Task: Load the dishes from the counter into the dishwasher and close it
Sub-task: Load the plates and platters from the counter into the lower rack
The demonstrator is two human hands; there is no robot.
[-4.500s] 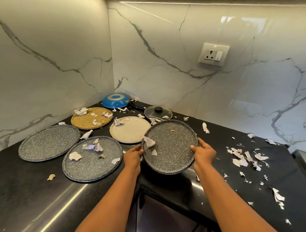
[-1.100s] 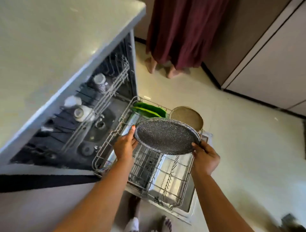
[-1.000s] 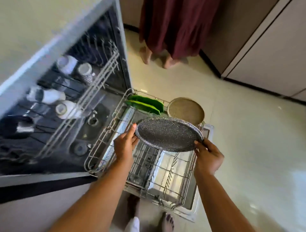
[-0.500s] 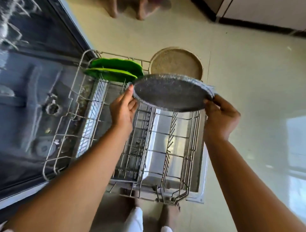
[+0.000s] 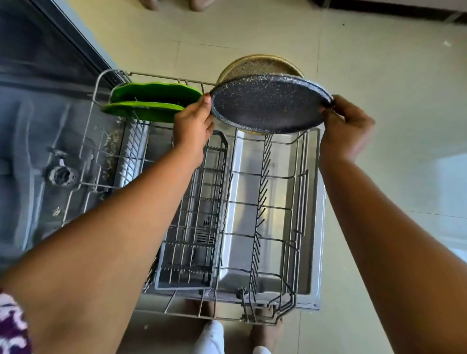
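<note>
gold plate [image 5: 255, 66] mostly behind speckled plate [image 5: 269, 107], bystander's feet [image 5: 151, 3] cropped at top

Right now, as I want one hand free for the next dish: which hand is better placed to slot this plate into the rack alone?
Probably the right hand: its fingers curl round the plate at the open side of the rack. The left hand sits close beside the green plates.
</note>
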